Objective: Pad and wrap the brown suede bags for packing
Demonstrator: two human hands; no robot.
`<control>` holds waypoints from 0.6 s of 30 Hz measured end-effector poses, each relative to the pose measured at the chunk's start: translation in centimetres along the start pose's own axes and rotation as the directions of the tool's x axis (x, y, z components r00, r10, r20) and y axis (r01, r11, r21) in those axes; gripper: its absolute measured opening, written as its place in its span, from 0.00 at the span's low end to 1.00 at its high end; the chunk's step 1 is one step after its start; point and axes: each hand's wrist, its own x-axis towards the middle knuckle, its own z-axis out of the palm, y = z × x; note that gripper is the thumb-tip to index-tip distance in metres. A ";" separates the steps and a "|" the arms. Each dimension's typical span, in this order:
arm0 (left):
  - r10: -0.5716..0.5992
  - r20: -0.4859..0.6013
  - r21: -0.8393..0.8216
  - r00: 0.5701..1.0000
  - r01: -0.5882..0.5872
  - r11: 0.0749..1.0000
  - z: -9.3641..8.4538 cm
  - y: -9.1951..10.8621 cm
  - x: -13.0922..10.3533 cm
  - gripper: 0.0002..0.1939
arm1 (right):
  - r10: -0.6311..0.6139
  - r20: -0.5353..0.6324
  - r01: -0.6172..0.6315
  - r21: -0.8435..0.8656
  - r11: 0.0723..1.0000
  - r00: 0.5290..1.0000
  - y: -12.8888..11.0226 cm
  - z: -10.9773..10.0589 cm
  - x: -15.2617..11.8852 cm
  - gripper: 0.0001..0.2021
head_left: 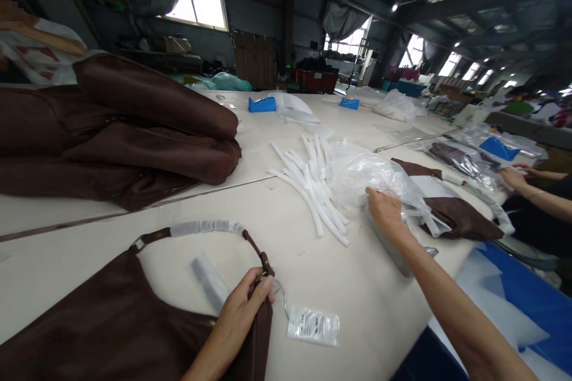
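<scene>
A dark brown handbag (pixel 111 315) lies at the near left, its strap arching up with a white wrap (pixel 205 227) around the middle. My left hand (pixel 243 303) is closed on the handbag where the strap joins it by a metal ring. From there a cord runs to a printed label in a clear sleeve (pixel 313 326). My right hand (pixel 385 209) reaches out to the right, fingers bent together beside a heap of clear plastic bags (pixel 357 175). Below it is a blurred grey object (pixel 389 244); what the fingertips hold is hidden.
White foam strips (pixel 313 190) lie mid-table. Several brown bags (pixel 152 137) are piled at left. Blue tape dispensers (pixel 262 105) stand farther back. At right are another brown bag (pixel 460 214) with a wrapped strap and a co-worker's hands (pixel 513 177). Another person (pixel 40 47) is behind the pile.
</scene>
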 end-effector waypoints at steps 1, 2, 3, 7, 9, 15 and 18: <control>-0.008 -0.007 -0.016 1.000 0.008 1.000 0.0 0.0 0.0 0.23 | -0.023 0.008 0.023 0.005 1.000 1.000 0.2 -0.2 0.3 0.12; -0.013 -0.018 -0.032 1.000 0.012 0.999 0.1 0.1 -0.1 0.23 | -0.049 0.017 0.049 0.007 0.999 0.999 0.4 -0.5 0.4 0.11; -0.017 -0.034 -0.047 0.999 0.015 0.999 0.2 0.2 -0.2 0.23 | -0.079 0.029 0.079 0.008 0.997 0.996 0.4 -0.9 0.2 0.11; -0.004 -0.118 -0.066 0.993 -0.004 0.998 0.7 0.7 -0.6 0.20 | -0.288 -0.171 0.320 0.205 0.925 0.942 -0.7 -3.6 -2.3 0.11; 0.003 -0.132 -0.095 0.991 -0.016 0.995 0.9 0.8 -0.8 0.19 | -0.272 -0.362 0.406 0.374 0.834 0.892 -1.9 -5.1 -3.7 0.10; 0.000 -0.137 -0.231 0.991 -0.032 0.972 0.7 0.7 -1.6 0.19 | -0.262 0.058 0.123 0.772 0.624 0.963 -8.4 -5.0 -4.4 0.10; -0.007 -0.119 -0.287 0.993 -0.028 0.957 0.4 0.9 -2.1 0.20 | -0.399 0.281 -0.037 0.853 0.520 0.873 -12.7 -2.5 -3.7 0.11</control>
